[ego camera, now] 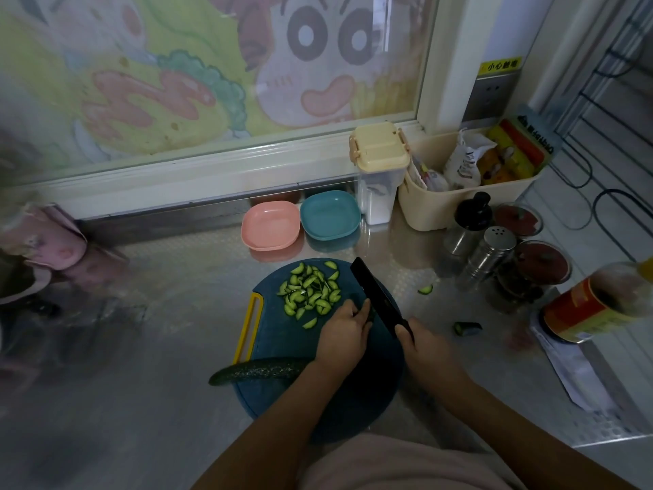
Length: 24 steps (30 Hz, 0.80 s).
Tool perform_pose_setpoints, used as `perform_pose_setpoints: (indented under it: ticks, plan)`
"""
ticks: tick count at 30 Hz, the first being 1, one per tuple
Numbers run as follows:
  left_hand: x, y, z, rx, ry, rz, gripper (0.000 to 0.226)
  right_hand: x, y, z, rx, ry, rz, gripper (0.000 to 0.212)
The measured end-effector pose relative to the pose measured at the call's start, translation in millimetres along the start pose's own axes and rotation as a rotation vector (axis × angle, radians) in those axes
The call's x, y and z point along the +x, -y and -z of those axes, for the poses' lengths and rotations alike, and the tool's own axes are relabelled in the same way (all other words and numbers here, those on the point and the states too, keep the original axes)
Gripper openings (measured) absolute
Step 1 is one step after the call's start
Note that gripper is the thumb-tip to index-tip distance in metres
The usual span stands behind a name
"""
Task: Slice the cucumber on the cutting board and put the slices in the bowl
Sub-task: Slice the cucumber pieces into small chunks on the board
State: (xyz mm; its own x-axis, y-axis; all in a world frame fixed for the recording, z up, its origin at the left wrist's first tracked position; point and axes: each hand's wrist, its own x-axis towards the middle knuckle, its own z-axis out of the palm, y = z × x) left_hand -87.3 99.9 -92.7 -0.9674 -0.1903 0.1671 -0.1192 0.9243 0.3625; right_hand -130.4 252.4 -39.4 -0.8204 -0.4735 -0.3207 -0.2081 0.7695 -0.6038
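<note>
Blue and round, the cutting board (279, 334) carries a heap of green slices (311, 291) at its far side. The left hand (341, 334) curls its fingers onto a dark cucumber stub (370, 314) against the black knife (374, 295), and the right hand (420, 344) grips the knife's handle. A longer cucumber (258, 371) lies across the near-left rim. A pink bowl (270, 226) and a teal bowl (330, 215) stand just beyond the board.

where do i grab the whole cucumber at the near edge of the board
Grip the cucumber mid-length, from above, fingers across its width. It lies flat across the cutting board's near-left edge, left tip overhanging; its right end is hidden under the left arm.
</note>
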Motion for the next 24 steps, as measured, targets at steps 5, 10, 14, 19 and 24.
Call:
perform_pose_setpoints:
  ticks: [5,10,14,19,24]
  plan:
    - [1.4,1.3,-2.0,-0.037,0.025,0.020,0.042,3.9,-2.2,0.8,0.014,0.020,0.006,0.029]
    - [0.3,3.8,-5.3,-0.059,0.030,0.003,0.043,10.8,-4.4,-7.4,0.025,0.031,0.005,0.034]
    - [-0.4,2.8,-6.4,-0.030,-0.009,-0.001,0.043,12.6,-3.1,-14.5,0.042,0.024,-0.016,0.034]
    - [-2.5,-1.5,-5.9,-0.018,-0.053,0.028,0.041,11.8,-4.2,-18.9,0.067,-0.013,-0.053,0.033]
    - [-2.7,-1.9,-4.8,-0.025,-0.058,0.033,0.040,7.7,-5.8,-13.2,0.062,0.003,-0.047,0.033]
